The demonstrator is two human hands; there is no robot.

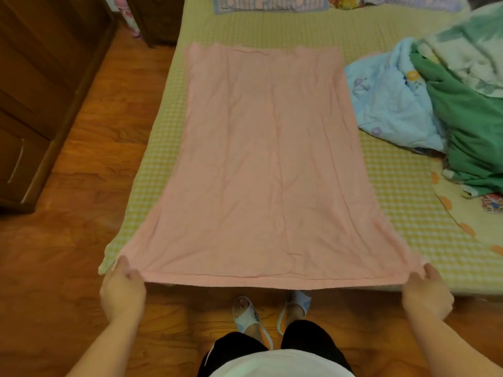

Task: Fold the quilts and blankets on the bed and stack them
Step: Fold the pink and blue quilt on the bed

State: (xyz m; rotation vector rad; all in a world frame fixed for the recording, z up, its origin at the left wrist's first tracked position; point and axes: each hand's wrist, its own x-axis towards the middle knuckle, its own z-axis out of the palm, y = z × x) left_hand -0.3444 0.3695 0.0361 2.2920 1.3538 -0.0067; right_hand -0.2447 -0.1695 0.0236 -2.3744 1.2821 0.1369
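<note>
No writing here is sharp enough for me to read; the printed cloth (272, 4) at twelve o'clock carries pale shapes that stay a blur.

My left hand (122, 291) sits at seven o'clock, knuckles up, forearm running back toward my body, fingers and thumb pinched on the near left corner of the pink blanket (266, 164). My right hand (427, 293) at five o'clock mirrors it, curled onto the near right corner. Between them the near hem is pulled taut, just off the bed's edge above my slippers (247, 312).

The blanket lies flat down the middle of the bed (394, 186), reaching toward twelve. At two o'clock a blue quilt (389, 104) is heaped unfolded, touching a green quilt (473, 129) at three o'clock, with a pale one (468, 47) on top. A wooden cabinet (35, 91) stands at ten o'clock.
</note>
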